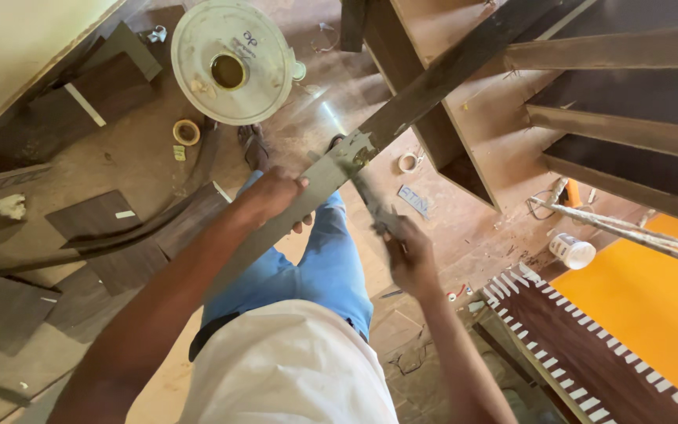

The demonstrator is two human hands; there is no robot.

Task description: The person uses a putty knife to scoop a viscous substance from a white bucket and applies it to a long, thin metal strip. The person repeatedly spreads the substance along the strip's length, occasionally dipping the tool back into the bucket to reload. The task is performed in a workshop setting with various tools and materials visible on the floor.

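I look straight down at my own body, blue trousers and white shirt. My left hand [275, 196] grips a long narrow strip of dark laminate [425, 86] that runs diagonally from my lap up to the upper right. My right hand [408, 251] holds a flat metal blade tool [372, 202] whose tip meets a glue-smeared patch [348, 153] on the strip's pale back side. The tool is blurred.
A white round bucket lid [229, 61] lies on the floor ahead, with a tape roll [186, 132] beside it. Dark laminate offcuts [111, 228] lie left. A wooden shelf unit [590, 102] stands right, with an orange board [653, 306] and a small white tub [572, 250].
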